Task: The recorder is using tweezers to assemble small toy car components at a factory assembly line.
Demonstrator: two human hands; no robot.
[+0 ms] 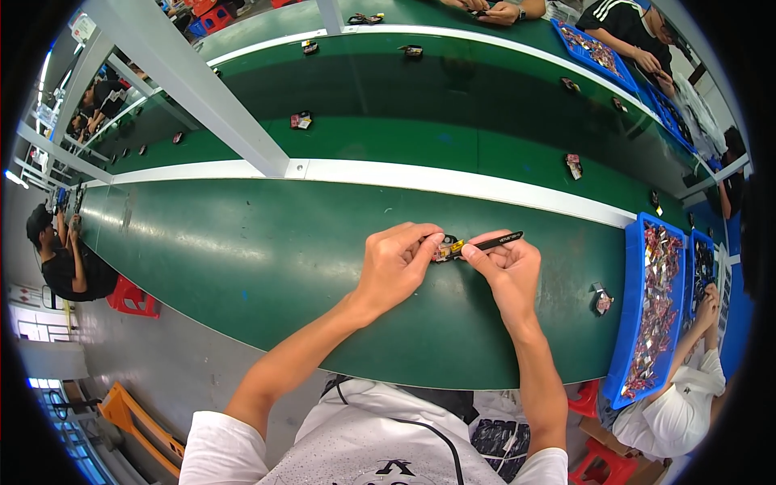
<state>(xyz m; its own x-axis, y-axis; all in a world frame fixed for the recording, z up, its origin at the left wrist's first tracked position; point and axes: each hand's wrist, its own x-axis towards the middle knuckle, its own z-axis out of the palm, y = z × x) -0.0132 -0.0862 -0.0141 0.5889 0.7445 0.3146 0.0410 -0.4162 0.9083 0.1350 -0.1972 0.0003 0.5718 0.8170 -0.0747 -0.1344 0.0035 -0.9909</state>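
Note:
Over the green tabletop [307,242], both my hands meet in front of me. My left hand [394,259] is closed, thumb and fingertips pinching a small electronic assembly [449,250] with dark and yellow parts. In my right hand [512,265] are black tweezers [503,241], their back end sticking out to the right. The tweezers' tips are hidden by my fingers and the assembly, so their exact contact cannot be made out. A similar small assembly [603,300] lies on the table to the right of my right hand.
A blue bin [628,331] full of small wired parts stands at the right. Beyond a white rail [364,171] and post [202,89], a green conveyor belt [388,97] carries scattered assemblies. Co-workers sit at the left [69,259], right [675,412] and far right [622,32].

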